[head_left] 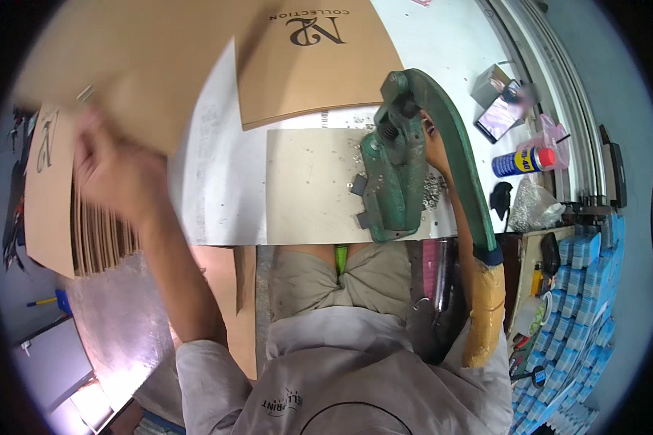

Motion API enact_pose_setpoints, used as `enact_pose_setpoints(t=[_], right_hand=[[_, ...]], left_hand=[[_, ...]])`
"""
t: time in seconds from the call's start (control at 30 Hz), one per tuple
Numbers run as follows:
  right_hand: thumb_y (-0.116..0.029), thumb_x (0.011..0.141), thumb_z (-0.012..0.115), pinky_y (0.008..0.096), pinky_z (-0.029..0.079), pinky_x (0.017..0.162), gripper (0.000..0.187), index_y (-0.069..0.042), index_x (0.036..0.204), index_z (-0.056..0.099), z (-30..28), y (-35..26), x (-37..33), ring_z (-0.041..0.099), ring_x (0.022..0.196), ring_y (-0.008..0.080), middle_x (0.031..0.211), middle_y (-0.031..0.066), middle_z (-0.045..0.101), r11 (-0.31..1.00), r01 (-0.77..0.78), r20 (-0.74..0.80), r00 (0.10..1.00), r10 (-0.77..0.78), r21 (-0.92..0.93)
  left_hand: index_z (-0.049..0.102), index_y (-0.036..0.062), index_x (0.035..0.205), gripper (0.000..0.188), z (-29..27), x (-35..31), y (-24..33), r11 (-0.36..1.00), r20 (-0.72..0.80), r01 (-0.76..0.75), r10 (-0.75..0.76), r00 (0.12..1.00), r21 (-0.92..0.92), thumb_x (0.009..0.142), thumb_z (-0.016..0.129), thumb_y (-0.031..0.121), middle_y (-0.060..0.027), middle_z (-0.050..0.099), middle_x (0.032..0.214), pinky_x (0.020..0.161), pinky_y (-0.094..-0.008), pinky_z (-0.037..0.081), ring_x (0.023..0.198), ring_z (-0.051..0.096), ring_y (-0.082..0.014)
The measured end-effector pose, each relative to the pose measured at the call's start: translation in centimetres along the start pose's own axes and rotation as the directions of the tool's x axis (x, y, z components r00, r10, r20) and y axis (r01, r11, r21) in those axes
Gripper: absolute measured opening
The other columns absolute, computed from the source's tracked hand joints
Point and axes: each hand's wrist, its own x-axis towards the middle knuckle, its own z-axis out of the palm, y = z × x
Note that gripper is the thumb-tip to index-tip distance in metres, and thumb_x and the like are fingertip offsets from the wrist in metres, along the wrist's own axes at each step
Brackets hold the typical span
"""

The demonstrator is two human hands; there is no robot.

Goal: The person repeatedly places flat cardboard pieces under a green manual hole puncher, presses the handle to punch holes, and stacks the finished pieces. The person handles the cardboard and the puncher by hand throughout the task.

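Note:
My left hand point(112, 170), blurred by motion, is closed on the edge of a large brown cardboard sheet point(145, 65) raised at the upper left. A small pale clip-like piece shows at the sheet's edge above my fingers. A green hand press point(395, 174) with a long curved lever stands on the white table point(221, 196). Behind its head is my right hand point(434, 145), its fingers mostly hidden by the press. Small metal eyelets point(433, 192) lie in a heap beside the press base, below that hand. A flat beige board point(308, 188) lies left of the press.
More printed brown sheets point(326, 80) lie at the back. A stack of folded brown card point(98, 225) stands at the left. On the right are a phone point(500, 116), a blue spray can point(522, 162), a plastic bag point(533, 206) and many blue packets point(573, 290).

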Motion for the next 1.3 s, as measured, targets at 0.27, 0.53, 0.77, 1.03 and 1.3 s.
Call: enact_pose_setpoints(t=[0.27, 0.53, 0.77, 1.03, 1.3], right_hand=[[-0.016, 0.087, 0.072, 0.0419, 0.05, 0.095, 0.037, 0.001, 0.12, 0.069, 0.7, -5.4, 1.0, 0.067, 0.106, 0.0327, 0.114, 0.0204, 0.07, 0.976, 0.158, 0.306, 0.931, -0.198, 0.151], [-0.011, 0.085, 0.075, 0.0408, 0.052, 0.09, 0.041, -0.001, 0.124, 0.067, 0.0, -2.0, 1.1, 0.067, 0.104, 0.0271, 0.118, 0.0163, 0.071, 0.961, 0.264, 0.47, 0.841, -0.269, 0.078], [-0.01, 0.086, 0.072, 0.0434, 0.052, 0.086, 0.037, -0.003, 0.122, 0.067, -1.2, -0.6, 1.2, 0.066, 0.1, 0.0317, 0.113, 0.0187, 0.07, 0.949, 0.314, 0.449, 0.854, -0.264, -0.04], [-0.007, 0.085, 0.066, 0.0461, 0.05, 0.074, 0.023, -0.002, 0.108, 0.069, -3.6, -1.1, 0.4, 0.064, 0.084, 0.0343, 0.091, 0.0185, 0.068, 0.902, 0.402, 0.424, 0.852, -0.305, -0.158], [-0.02, 0.086, 0.078, 0.0451, 0.048, 0.102, 0.044, -0.002, 0.124, 0.066, -0.9, -5.7, 1.2, 0.063, 0.117, 0.0322, 0.124, 0.0169, 0.067, 0.987, 0.089, 0.414, 0.9, -0.136, 0.132]], left_hand=[[0.06, -0.0073, 0.13, 0.033, -18.8, 7.8, 15.9, 0.982, -0.081, 0.122, -0.135, 0.988, -0.142, 0.106, 0.059, 0.016, -0.0191, 0.069, 0.127, 0.101, -0.0398, 0.057, 0.115, 0.068, -0.0245], [0.058, -0.011, 0.127, 0.031, -23.5, 10.2, 12.2, 0.958, -0.195, 0.28, -0.263, 0.945, 0.067, 0.103, 0.062, 0.008, -0.0174, 0.068, 0.124, 0.098, -0.0283, 0.06, 0.115, 0.069, -0.0209], [0.064, 0.0012, 0.114, 0.02, -24.1, 8.6, 13.1, 0.9, -0.131, 0.321, -0.295, 0.947, 0.296, 0.102, 0.067, 0.018, -0.0052, 0.068, 0.104, 0.075, -0.0215, 0.056, 0.088, 0.068, -0.0115], [0.067, 0.0074, 0.108, 0.031, -27.3, 7.9, 12.3, 0.784, -0.333, 0.265, -0.078, 0.94, 0.562, 0.101, 0.069, 0.038, 0.0012, 0.06, 0.082, 0.05, -0.019, 0.033, 0.058, 0.046, -0.0039], [0.057, -0.006, 0.099, 0.014, -21.5, -4.6, 9.2, 0.615, 0.239, -0.55, 0.516, 0.823, 0.565, 0.102, 0.06, 0.007, -0.0124, 0.056, 0.082, 0.059, -0.0303, 0.043, 0.068, 0.051, -0.018]])
